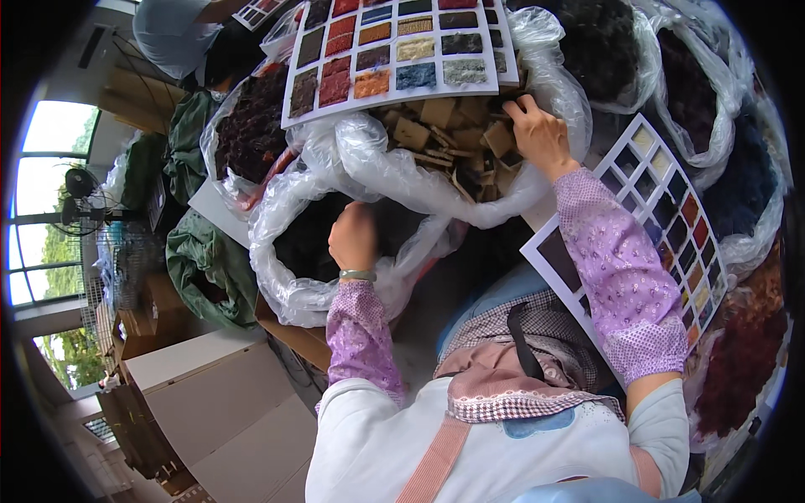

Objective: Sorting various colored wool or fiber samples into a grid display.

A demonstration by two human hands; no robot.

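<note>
My left hand hangs over a plastic-lined bag of dark pieces. Its fingers are curled but partly smeared, so what they hold, if anything, does not show. Up at the right, my right hand reaches into another clear-lined bag full of tan, squarish pieces. Its thumb and fingertips are drawn together beside the pieces; whatever is between them cannot be made out. A white sample board with rows of coloured carpet swatches lies across the far side of that bag.
A second swatch board leans under my right forearm. Open bags of dark pile, blue pile and red pile stand along the right. At left are a green sack, a pale box, a fan and another person.
</note>
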